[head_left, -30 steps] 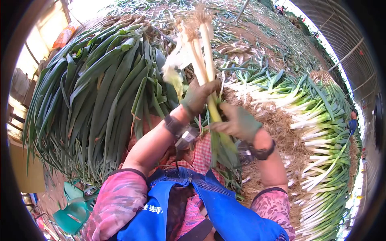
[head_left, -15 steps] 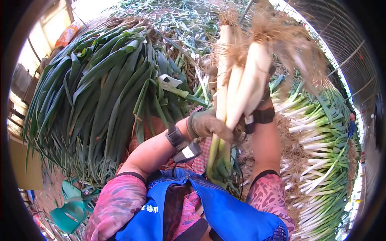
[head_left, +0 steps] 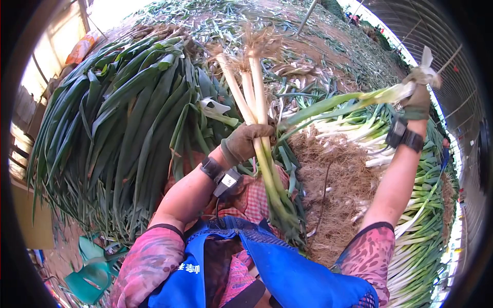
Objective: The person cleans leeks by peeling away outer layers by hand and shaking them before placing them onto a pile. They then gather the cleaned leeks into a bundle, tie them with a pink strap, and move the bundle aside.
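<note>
My left hand [head_left: 245,142], in a brown work glove, is wrapped round three long green onions [head_left: 260,97]. Their roots point up and away, and their green ends hang down over my lap. Out to the far right, my gloved right hand [head_left: 417,102] is closed on a peeled onion leaf [head_left: 354,101]. Its pale sheath is at the hand, and its green strips trail back toward the left hand. Both wrists carry dark bands with small devices.
A big pile of green onions [head_left: 138,118] drapes down on my left. Rows of onions with white stalks [head_left: 411,226] lie along the right. Between them is a heap of dry roots [head_left: 334,190]. A green plastic object [head_left: 90,274] sits at lower left, and leaf scraps [head_left: 215,13] cover the ground ahead.
My right hand has swung away to the right, pulling the leaf off the onions. The bunch in my left hand has shifted left and now shows slimmer, cleaner stalks.
</note>
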A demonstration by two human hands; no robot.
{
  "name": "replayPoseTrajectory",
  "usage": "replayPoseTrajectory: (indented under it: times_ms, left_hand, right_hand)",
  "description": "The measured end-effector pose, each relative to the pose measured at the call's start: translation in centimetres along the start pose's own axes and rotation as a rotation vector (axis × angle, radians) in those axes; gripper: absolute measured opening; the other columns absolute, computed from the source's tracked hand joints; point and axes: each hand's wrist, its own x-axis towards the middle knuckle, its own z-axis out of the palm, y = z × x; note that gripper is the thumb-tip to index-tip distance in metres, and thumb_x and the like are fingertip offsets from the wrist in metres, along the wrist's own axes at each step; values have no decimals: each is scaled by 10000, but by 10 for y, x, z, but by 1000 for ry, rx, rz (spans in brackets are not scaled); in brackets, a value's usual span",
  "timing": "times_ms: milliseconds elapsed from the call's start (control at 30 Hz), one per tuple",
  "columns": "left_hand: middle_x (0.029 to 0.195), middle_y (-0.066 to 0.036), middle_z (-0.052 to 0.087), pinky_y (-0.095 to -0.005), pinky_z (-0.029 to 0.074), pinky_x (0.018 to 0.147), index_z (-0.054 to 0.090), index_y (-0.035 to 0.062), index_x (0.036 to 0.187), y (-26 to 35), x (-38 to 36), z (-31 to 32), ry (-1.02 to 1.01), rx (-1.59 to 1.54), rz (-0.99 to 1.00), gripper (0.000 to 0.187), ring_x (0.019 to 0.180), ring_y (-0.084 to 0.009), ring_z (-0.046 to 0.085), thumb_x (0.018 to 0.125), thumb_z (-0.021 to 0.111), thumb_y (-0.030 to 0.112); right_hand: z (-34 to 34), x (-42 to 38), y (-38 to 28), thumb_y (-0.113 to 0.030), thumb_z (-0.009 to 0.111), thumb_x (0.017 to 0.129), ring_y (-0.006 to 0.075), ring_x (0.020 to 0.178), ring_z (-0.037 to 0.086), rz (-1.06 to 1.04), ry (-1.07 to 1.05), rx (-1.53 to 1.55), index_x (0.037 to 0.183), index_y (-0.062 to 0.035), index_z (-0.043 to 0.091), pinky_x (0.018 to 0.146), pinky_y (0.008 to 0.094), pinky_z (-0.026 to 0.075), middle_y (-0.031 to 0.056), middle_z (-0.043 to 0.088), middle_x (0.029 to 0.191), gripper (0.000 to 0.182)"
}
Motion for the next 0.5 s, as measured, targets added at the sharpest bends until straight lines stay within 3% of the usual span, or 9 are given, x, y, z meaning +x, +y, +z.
replayPoseTrajectory:
  times_ms: [33, 67, 100, 167, 233, 300, 367, 433, 500]
  left_hand:
    - [880, -77, 573, -310, 503, 807, 578, -1, 1013, -3, 5, -6, -3, 157, 88, 175, 839, -161, 582, 859, 643, 52]
    - [867, -66, 574, -301, 506, 790, 582, 1, 1003, 1, 6, -5, -4, 334, 145, 158, 827, -151, 582, 870, 639, 63]
    - [854, -55, 574, -291, 509, 774, 586, 4, 994, 4, 7, -3, 5, 510, 203, 143, 815, -141, 582, 880, 636, 74]
    - [828, -28, 575, -277, 518, 739, 594, 8, 974, 30, 4, 9, 34, 905, 267, 120, 784, -131, 584, 909, 628, 103]
    - [817, -14, 583, -268, 517, 683, 603, 6, 950, 18, 9, 0, 208, 81, -59, 128, 749, -117, 583, 955, 581, 132]
    - [815, -26, 578, -286, 521, 698, 594, 19, 949, 0, 3, -20, 219, 263, 63, 138, 755, -132, 585, 948, 594, 157]
    - [818, -37, 567, -316, 530, 725, 576, 41, 955, -9, -9, -34, 218, 166, 49, 149, 764, -160, 589, 934, 617, 183]
    - [827, -45, 562, -353, 538, 734, 567, 56, 961, -15, -17, -40, 245, 54, -1, 163, 775, -181, 592, 923, 633, 201]
    - [843, -51, 563, -396, 545, 728, 567, 64, 965, -18, -21, -45, 286, -66, -63, 171, 788, -197, 593, 915, 643, 210]
  right_hand:
    - [-1, -14, 15, -264, 577, 957, 134, 679, 593, 26, -8, -130, 957, -87, 621, 594, 292, 494, 17, 583, 759, 183]
    - [-9, -35, 42, -294, 553, 971, 133, 703, 601, -505, -214, -614, 985, -72, 624, 624, 296, 506, 26, 599, 790, 233]
    - [-11, -62, 61, -331, 548, 962, 160, 751, 609, -523, -293, -763, 1015, -76, 627, 661, 312, 505, 49, 612, 829, 272]
    - [-4, -151, 101, -404, 539, 943, 215, 845, 624, 48, -434, -805, 1077, -84, 633, 736, 344, 504, 95, 637, 905, 359]
    - [-20, -251, 135, -478, 530, 925, 269, 940, 638, 528, -603, -946, 1138, -92, 639, 811, 376, 503, 141, 662, 982, 454]
    - [-60, -337, 156, -551, 520, 907, 324, 1034, 653, 932, -725, -1106, 1199, -100, 645, 885, 408, 502, 188, 688, 1059, 552]
    - [-140, -397, 201, -534, 632, 811, 361, 1037, 649, 998, -926, -1401, 1206, -84, 634, 891, 434, 503, 203, 673, 1123, 599]
    - [-197, -428, 229, -465, 706, 776, 308, 1076, 636, 1106, -1322, -1699, 1207, -103, 645, 920, 399, 502, 146, 681, 1146, 567]
    - [-193, -389, 252, -393, 680, 809, 301, 1109, 610, 1123, -1446, -1715, 1225, -95, 630, 944, 388, 487, 147, 655, 1175, 514]
